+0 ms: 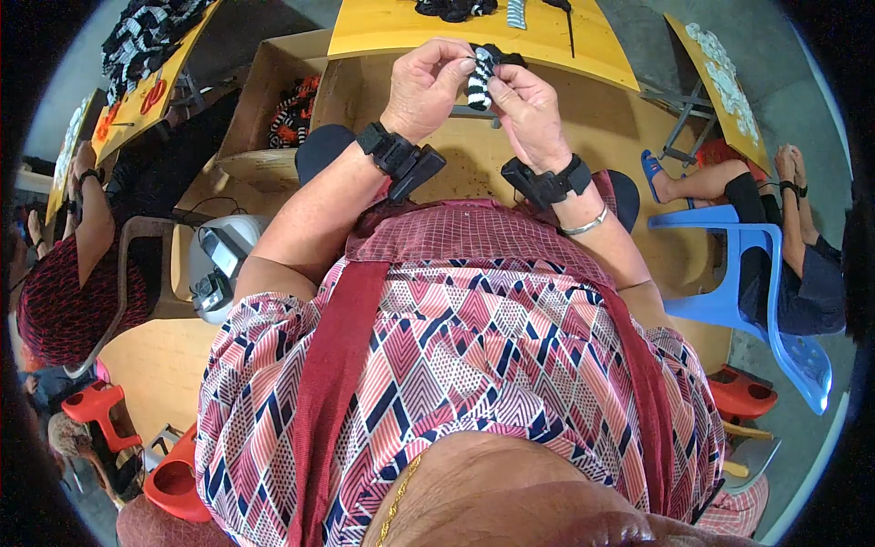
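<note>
Yellow worktop (387,32) ahead; near its edge, my left fingers (463,67) and right fingers (500,91) pinch a striped knit piece (478,89). I'd best keep the pinch light, the stripes unstretched.

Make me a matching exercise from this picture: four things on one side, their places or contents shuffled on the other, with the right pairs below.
Things:
1. Striped knitted piece
2. Cardboard box
3. Blue chair
4. Silver bracelet

Places or contents:
A. Standing out to the person's right
B. Around the right forearm
C. Held between the left hand and the right hand
D. Contains orange-and-black items

Right pairs: 1-C, 2-D, 3-A, 4-B
</note>
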Demonstrator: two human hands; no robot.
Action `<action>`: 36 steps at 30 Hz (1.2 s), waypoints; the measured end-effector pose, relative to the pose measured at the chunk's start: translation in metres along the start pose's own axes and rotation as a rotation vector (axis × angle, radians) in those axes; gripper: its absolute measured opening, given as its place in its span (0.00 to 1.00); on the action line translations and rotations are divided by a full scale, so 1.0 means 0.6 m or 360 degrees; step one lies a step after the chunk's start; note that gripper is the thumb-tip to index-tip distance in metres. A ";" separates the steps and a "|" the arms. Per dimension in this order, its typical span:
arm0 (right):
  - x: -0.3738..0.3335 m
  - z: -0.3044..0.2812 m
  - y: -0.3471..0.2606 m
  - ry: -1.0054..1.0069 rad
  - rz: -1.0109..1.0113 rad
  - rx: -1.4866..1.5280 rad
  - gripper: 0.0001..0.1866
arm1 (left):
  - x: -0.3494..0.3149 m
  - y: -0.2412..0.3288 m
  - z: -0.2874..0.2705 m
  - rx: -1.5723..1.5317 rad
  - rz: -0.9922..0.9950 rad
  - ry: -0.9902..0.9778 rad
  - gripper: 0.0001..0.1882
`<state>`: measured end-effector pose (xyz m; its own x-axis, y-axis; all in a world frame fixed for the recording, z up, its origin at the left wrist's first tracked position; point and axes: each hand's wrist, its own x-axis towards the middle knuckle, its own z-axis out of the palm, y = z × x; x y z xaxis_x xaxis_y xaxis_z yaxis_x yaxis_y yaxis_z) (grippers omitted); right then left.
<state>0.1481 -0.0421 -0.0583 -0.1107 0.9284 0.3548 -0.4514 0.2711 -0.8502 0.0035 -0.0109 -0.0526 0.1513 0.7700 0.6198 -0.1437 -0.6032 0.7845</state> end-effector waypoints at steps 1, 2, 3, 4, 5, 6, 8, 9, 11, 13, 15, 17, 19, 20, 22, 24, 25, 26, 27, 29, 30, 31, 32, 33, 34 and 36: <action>0.001 0.000 0.000 -0.0031 0.0027 -0.0002 0.08 | 0.003 0.000 0.000 -0.0005 0.0055 0.0004 0.03; 0.002 -0.001 -0.001 -0.0057 0.0010 0.0014 0.09 | 0.007 0.002 0.000 -0.0011 0.0110 0.0007 0.03; 0.003 -0.003 -0.004 -0.0083 -0.0006 0.0031 0.09 | 0.011 0.003 -0.001 -0.0016 0.0165 0.0011 0.03; 0.004 -0.005 -0.006 -0.0110 -0.0023 0.0047 0.09 | 0.013 0.004 -0.002 -0.0075 0.0111 -0.0010 0.03; 0.005 -0.008 -0.008 -0.0138 0.0014 0.0051 0.10 | 0.015 0.003 -0.004 -0.0134 0.0056 -0.0030 0.03; 0.005 -0.011 -0.010 -0.0167 0.0051 0.0056 0.10 | 0.015 0.003 -0.005 -0.0194 0.0001 -0.0051 0.03; 0.005 -0.017 -0.021 -0.0254 0.0140 0.0081 0.10 | 0.011 -0.003 -0.004 -0.0485 -0.0243 -0.0036 0.03; 0.008 -0.023 -0.024 -0.0298 0.0202 0.0054 0.09 | 0.009 -0.006 -0.003 -0.0631 -0.0366 -0.0028 0.03; 0.016 -0.034 -0.026 -0.0379 0.0332 0.0002 0.09 | 0.008 -0.013 -0.005 -0.0714 -0.0440 -0.0084 0.04; 0.015 -0.035 -0.027 -0.0486 0.0389 0.0012 0.08 | 0.006 -0.019 -0.005 -0.0742 -0.0518 -0.0107 0.04; 0.014 -0.033 -0.021 -0.0630 0.0391 -0.0024 0.07 | 0.005 -0.021 -0.003 -0.0715 -0.0599 -0.0098 0.04; 0.017 -0.036 -0.023 -0.0655 0.0412 -0.0112 0.07 | 0.005 -0.021 -0.004 -0.0707 -0.0610 -0.0136 0.04; 0.017 -0.039 -0.030 -0.0683 0.0477 -0.0152 0.07 | 0.004 -0.019 -0.003 -0.0680 -0.0597 -0.0164 0.04; 0.017 -0.041 -0.036 -0.0698 0.0530 -0.0148 0.07 | 0.002 -0.016 -0.001 -0.0657 -0.0578 -0.0173 0.04; 0.019 -0.041 -0.043 -0.0740 0.0585 -0.0177 0.08 | 0.002 -0.013 0.002 -0.0608 -0.0548 -0.0190 0.04; 0.024 -0.049 -0.046 -0.0815 0.0586 -0.0238 0.08 | 0.005 -0.012 0.005 -0.0557 -0.0529 -0.0205 0.03; 0.026 -0.052 -0.046 -0.0856 0.0587 -0.0268 0.08 | 0.003 -0.012 0.007 -0.0535 -0.0514 -0.0207 0.03; 0.026 -0.054 -0.045 -0.0853 0.0579 -0.0304 0.08 | 0.001 -0.012 0.008 -0.0514 -0.0500 -0.0209 0.03; 0.025 -0.056 -0.043 -0.0851 0.0571 -0.0339 0.08 | 0.000 -0.012 0.010 -0.0492 -0.0486 -0.0212 0.03; 0.020 -0.054 -0.036 -0.0834 0.0558 -0.0356 0.09 | 0.004 -0.011 0.011 -0.0545 -0.0559 -0.0215 0.03; 0.015 -0.047 -0.031 -0.0819 0.0552 -0.0336 0.09 | 0.007 -0.011 0.012 -0.0572 -0.0596 -0.0216 0.03; 0.011 -0.043 -0.025 -0.0807 0.0546 -0.0317 0.09 | 0.007 -0.010 0.011 -0.0555 -0.0580 -0.0237 0.03; 0.010 -0.047 -0.021 -0.0842 0.0565 -0.0233 0.09 | 0.007 -0.010 0.009 -0.0538 -0.0564 -0.0257 0.03; 0.007 -0.046 -0.021 -0.0865 0.0561 -0.0290 0.09 | 0.005 -0.010 0.008 -0.0521 -0.0548 -0.0277 0.03; 0.004 -0.044 -0.023 -0.0887 0.0558 -0.0344 0.08 | 0.001 -0.012 0.006 -0.0540 -0.0591 -0.0324 0.03; 0.002 -0.041 -0.025 -0.0988 0.0680 -0.0288 0.08 | -0.006 -0.009 0.008 -0.0444 -0.0540 -0.0338 0.03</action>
<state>0.1763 -0.0387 -0.0547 -0.7427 0.6636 0.0895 -0.1123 0.0084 -0.9936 0.0085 -0.0114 -0.0587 0.4268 0.8367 0.3430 -0.3042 -0.2243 0.9258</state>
